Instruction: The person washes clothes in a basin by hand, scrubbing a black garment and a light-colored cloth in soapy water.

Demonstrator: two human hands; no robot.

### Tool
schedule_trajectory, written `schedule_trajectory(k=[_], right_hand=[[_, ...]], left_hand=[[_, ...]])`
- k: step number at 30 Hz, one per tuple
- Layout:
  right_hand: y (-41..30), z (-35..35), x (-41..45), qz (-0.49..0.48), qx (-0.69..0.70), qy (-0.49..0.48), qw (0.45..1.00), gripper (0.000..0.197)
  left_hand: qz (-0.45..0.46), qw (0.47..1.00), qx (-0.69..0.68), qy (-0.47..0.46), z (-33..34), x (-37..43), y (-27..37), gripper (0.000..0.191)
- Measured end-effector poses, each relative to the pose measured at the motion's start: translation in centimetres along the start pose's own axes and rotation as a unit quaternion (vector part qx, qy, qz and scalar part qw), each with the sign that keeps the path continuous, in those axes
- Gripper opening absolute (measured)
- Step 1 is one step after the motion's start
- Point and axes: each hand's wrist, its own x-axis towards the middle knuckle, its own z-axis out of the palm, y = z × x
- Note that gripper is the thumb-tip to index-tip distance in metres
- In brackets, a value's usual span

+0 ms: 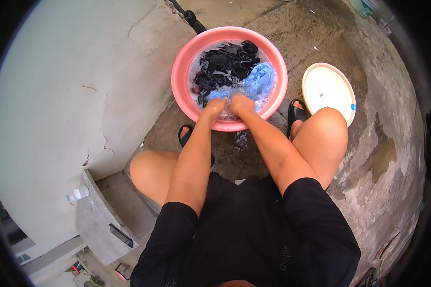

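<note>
A pink plastic basin of soapy water stands on the ground before me. My left hand and my right hand are close together at its near side, curled around a wet light blue cloth. Splashing water and suds hide most of my fingers. The blue cloth spreads from between my hands to the basin's right side. Dark wet clothes float in the suds beyond my hands, filling the far and left parts of the basin.
A cream round basin rests on the concrete floor at the right, by my knee. The cracked white wall rises close on the left. A phone lies on a grey slab at lower left. A bucket stands far right.
</note>
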Motion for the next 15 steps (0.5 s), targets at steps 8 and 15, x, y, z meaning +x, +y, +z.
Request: schedule_trajectory(k=[8,15], right_hand=[[-9.6,-2.4,-8.3,-0.302,0.328,0.232,0.864,0.034],[-7.5,-2.6,-9.2,-0.402,0.179,0.400,0.804,0.027]], left_hand=[[0.192,0.682,-0.647,-0.282,-1.0,-1.1,-1.9,0.036],[0.128,0.548,-0.679,-0.470,0.9,-2.9,2.0,0.034]])
